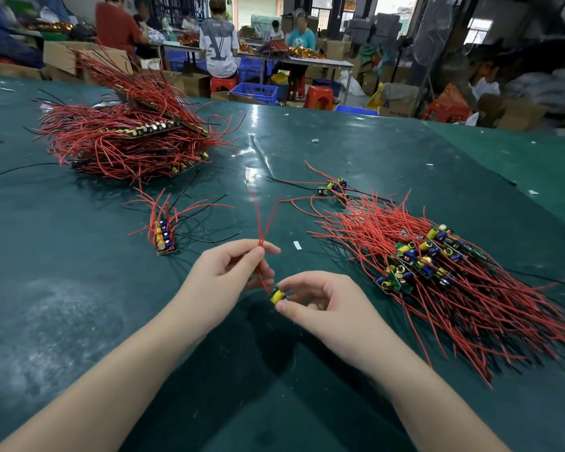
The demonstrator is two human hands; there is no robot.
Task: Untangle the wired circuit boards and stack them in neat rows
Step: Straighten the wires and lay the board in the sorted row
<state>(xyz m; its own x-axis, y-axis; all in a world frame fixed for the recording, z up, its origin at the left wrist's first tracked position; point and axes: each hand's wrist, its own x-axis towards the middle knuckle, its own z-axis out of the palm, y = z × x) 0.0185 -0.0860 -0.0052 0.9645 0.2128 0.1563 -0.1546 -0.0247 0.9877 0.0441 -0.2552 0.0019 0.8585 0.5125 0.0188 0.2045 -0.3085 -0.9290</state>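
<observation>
While the right hand [310,298] pinches one circuit board [278,296] above the desk's near edge, the left hand [232,269] pinches its red wires [263,223], which run away from the person. Started row [163,238] lies beyond, nearer the left hand; tangled pile [437,265] right.

"Which board [278,295] was being handled?"

"A small one with a yellow capacitor, held above the green table; its red wires [264,223] ran up and fanned apart."

"And the tangle?"

"The loose heap [437,265] lay to the right of that board, green boards jumbled among long red leads. Left of it and a little farther off stood a short row [164,238] of boards on edge, wires sticking up. The big stacked pile [128,138] sat well beyond the row, in layered rows, bristling red."
</observation>
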